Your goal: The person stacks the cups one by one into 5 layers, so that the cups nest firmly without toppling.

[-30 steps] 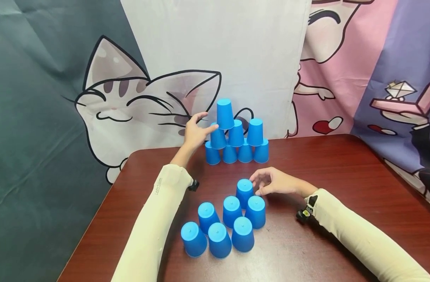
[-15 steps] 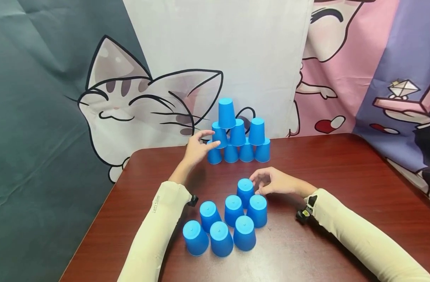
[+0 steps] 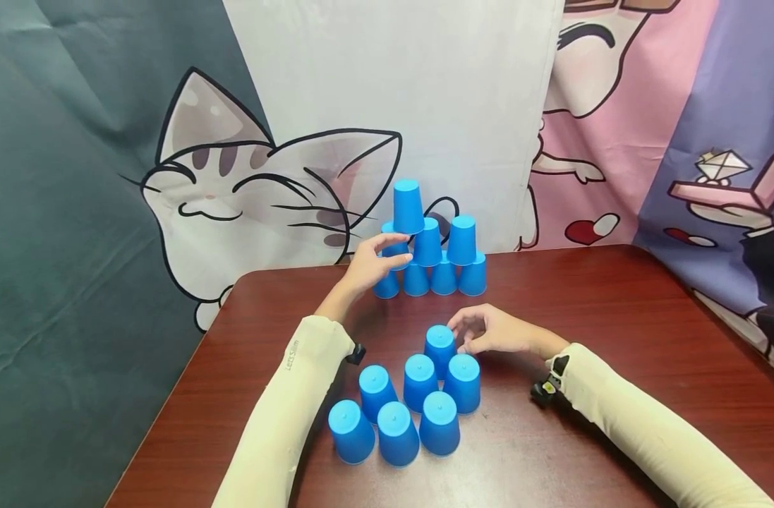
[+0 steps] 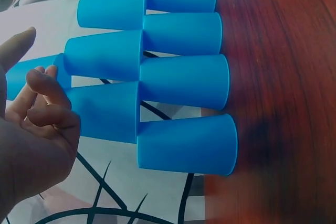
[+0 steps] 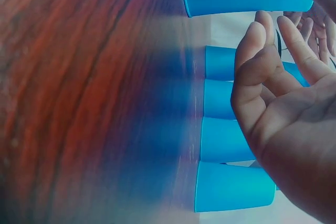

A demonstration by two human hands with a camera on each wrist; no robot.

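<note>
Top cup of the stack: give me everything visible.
The top cup is blue, smooth and tapered, plastic by its look. It stands upside down, closed narrow end up, bridging the left cup and the middle cup of the three beneath. The left hand is just below it in the head view; whether they touch isn't clear.

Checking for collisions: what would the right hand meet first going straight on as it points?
The right hand would likely meet the back cup of the nearer group first; whether they touch is unclear.
</note>
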